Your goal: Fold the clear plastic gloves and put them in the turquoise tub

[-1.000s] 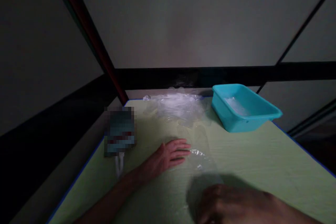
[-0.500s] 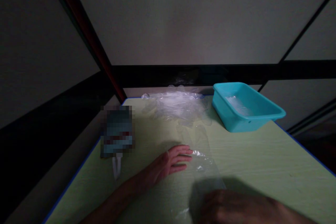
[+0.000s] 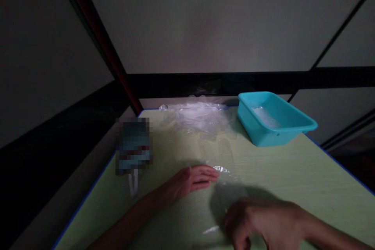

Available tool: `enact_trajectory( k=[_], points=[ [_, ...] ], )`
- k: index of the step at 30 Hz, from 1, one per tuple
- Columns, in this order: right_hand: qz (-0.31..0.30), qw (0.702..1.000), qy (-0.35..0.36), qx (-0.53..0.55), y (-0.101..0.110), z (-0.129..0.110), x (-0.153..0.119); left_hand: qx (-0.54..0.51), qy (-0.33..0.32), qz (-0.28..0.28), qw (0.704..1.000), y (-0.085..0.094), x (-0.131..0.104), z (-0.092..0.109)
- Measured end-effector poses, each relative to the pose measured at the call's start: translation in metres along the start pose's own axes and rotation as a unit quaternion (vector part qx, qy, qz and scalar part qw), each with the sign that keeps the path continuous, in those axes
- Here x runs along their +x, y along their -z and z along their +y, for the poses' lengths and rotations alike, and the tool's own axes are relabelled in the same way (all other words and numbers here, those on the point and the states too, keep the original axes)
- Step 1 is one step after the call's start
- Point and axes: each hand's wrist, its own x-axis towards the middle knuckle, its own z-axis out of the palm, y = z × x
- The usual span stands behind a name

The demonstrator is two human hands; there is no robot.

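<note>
A thin clear plastic glove (image 3: 225, 154) lies flat on the table in front of me, its finger outlines pointing away. My left hand (image 3: 195, 179) is stretched out low over the table, fingers extended, their tips at the glove's shiny middle. Over the near right part of that glove is my right hand (image 3: 258, 218), slightly blurred, with its fingers curled downward. What those fingers pinch, if anything, is hidden beneath the hand. A heap of similar clear plastic gloves (image 3: 199, 117) is spread at the table's far edge.
At the back right stands a turquoise plastic basin (image 3: 263, 136) with some clear plastic inside. A pixelated item (image 3: 134, 146) with a white strap (image 3: 133, 183) lies on the left. The pale wooden table (image 3: 293, 175) has blue edging and meets a panelled wall (image 3: 216, 27) behind.
My right hand has risen a little away from me, and its curled fingers show more. The left hand's fingers have come closer together while it stays in nearly the same place.
</note>
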Motion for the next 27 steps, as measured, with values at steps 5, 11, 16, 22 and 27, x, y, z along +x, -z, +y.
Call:
enact_trajectory(
  k=[5, 11, 16, 22, 27],
  points=[
    [0.132, 0.976, -0.034, 0.168, 0.012, 0.007, -0.007, 0.010, -0.019, -0.021, 1.000, 0.002, -0.001, -0.004],
    [0.231, 0.910, -0.040, 0.340, 0.021, 0.025, -0.010, 0.163, -0.062, -0.092, 0.980, 0.000, 0.001, 0.009],
    [0.295, 0.875, -0.035, 0.383, 0.024, 0.031, -0.007, 0.271, -0.018, -0.066, 0.960, -0.010, -0.003, 0.026],
    [0.271, 0.888, -0.033, 0.371, 0.035, 0.026, -0.014, 0.115, 0.052, 0.037, 0.991, -0.009, -0.002, 0.018],
    [0.210, 0.921, -0.032, 0.326, 0.042, 0.032, -0.030, -0.043, 0.034, 0.041, 0.998, 0.002, 0.003, 0.007]
  ],
)
